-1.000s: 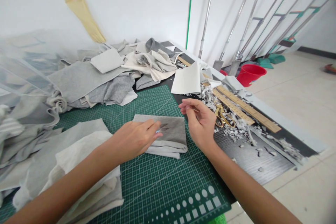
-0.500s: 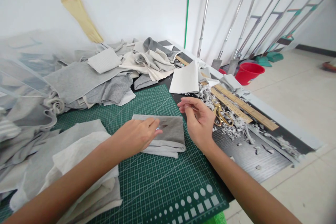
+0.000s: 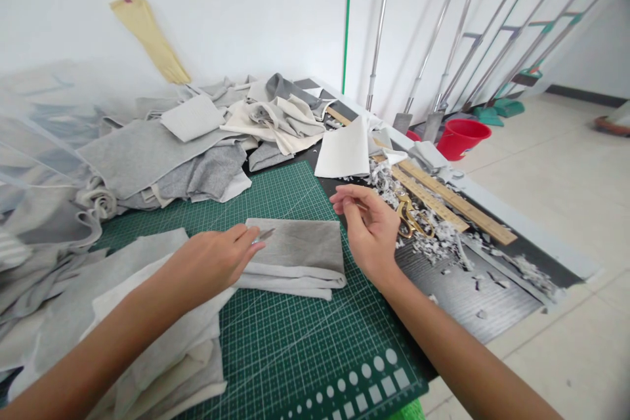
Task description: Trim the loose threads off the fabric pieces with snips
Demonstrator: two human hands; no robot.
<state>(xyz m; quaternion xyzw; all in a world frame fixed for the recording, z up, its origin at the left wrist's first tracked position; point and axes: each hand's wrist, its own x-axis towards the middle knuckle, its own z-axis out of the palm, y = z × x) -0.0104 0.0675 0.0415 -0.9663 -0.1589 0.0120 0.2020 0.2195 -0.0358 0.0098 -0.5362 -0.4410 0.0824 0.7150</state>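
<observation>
My left hand (image 3: pixel 224 259) is closed around a small pointed metal blade (image 3: pixel 267 234); its handle is mostly hidden in my fingers. The tip points right, above the left part of a folded grey cloth (image 3: pixel 305 243). This cloth lies on the green cutting mat (image 3: pixel 275 335), with pale folded layers along its near edge. My right hand (image 3: pixel 369 226) hovers just right of the cloth. Its fingers are curled and the thumb presses towards them; whatever may be in the pinch cannot be made out.
Grey and white cloths (image 3: pixel 162 315) are stacked at near left, with a larger fabric heap (image 3: pixel 147 151) behind. Gold-handled scissors (image 3: pixel 412 216), wooden rulers (image 3: pixel 457 200) and fabric scraps (image 3: pixel 438 243) lie on the right. A red bucket (image 3: pixel 461 139) and mops stand beyond.
My left hand has moved left over the folded cloth with the blade, uncovering more of its grey top. My right hand has stayed nearly in place beside it. The view has shifted slightly.
</observation>
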